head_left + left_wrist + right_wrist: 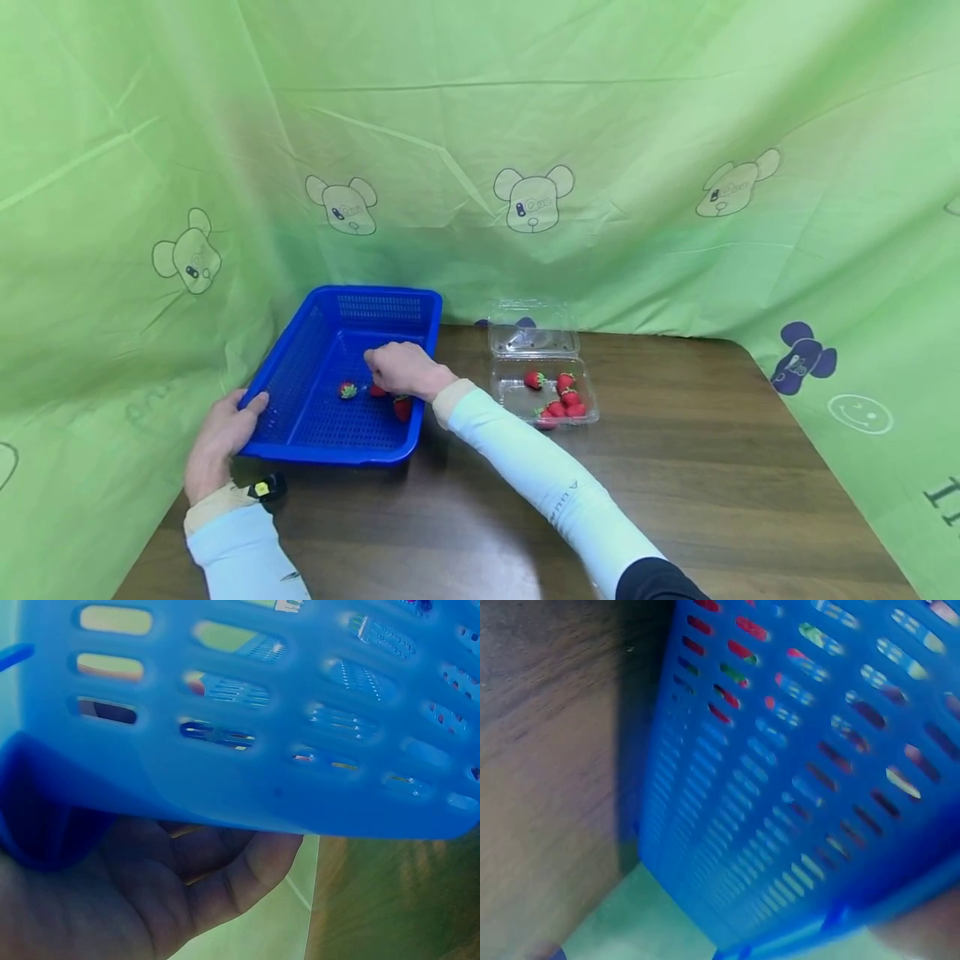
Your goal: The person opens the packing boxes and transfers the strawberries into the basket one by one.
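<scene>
My left hand grips the near left corner of a blue plastic basket, thumb over the rim. In the left wrist view, its curled fingers lie beneath the basket's slotted wall. My right hand reaches over the right rim into the basket, its fingertips pointing down and mostly hidden. Right below it shows a red strawberry; whether the fingers pinch it I cannot tell. Another strawberry lies to the left, leaves showing, and a third strawberry is near the right wall.
An open clear plastic clamshell box holding several strawberries stands right of the basket, its lid folded back. Beneath is a brown wooden table. Green printed cloth hangs behind and on both sides.
</scene>
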A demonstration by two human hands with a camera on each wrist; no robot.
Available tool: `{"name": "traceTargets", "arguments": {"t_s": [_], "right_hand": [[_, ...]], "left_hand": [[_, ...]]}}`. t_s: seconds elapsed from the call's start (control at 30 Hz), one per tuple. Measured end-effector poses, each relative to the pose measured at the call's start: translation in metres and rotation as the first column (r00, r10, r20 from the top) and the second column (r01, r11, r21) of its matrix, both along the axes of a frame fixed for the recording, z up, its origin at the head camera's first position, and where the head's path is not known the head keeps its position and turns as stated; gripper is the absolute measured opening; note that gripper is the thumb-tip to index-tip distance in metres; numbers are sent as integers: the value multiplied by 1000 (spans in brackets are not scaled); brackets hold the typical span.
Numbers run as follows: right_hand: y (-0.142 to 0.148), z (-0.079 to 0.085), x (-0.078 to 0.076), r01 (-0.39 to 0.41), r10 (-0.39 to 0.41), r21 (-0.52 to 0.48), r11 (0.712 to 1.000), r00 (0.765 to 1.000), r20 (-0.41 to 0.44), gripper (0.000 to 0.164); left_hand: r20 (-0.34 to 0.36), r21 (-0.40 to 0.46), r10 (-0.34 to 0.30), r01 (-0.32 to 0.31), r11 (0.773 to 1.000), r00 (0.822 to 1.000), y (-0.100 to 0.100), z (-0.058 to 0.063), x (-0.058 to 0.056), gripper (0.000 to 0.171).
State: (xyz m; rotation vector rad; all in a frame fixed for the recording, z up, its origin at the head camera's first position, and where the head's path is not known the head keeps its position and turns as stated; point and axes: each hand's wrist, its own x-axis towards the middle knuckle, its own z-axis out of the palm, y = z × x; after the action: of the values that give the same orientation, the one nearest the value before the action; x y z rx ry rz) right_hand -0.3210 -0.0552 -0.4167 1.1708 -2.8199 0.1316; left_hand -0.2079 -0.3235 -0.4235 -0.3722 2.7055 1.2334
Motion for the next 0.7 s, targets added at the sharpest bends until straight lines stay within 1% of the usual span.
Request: {"name": "traceTargets", "arguments": {"t_s": [0.1,0.17,0.23,0.33,0.5,0.6,0.7], "right_hand": [[9,9,1,-38,31,-149,988,998,-48,15],[15,17,3,-52,39,-208,977,997,-69,15],[22,24,4,-66,47,-246,967,996,-81,15],[32,36,9,-79,52,-273,959,993,-103,14],[55,55,20,-81,50,-283,956,992,-115,15],[70,62,25,-85,50,-267,960,989,-137,15],[86,65,29,-88,46,-251,964,985,-167,15]], "left_hand": [[2,12,-13,13,1000,1000,-1,-1,-2,72],[-7,-1,-18,18,1000,1000,-2,-3,-4,72],[-5,-12,-22,22,1000,1000,-2,-2,-5,72],[-12,-32,-22,21,999,1000,-3,-2,-5,71],[-2,-13,-19,19,1000,1000,-2,-3,-4,71],[2,-1,-17,17,1000,1000,-3,-3,-4,72],[1,-8,-21,21,1000,1000,-3,-3,-4,72]]}}
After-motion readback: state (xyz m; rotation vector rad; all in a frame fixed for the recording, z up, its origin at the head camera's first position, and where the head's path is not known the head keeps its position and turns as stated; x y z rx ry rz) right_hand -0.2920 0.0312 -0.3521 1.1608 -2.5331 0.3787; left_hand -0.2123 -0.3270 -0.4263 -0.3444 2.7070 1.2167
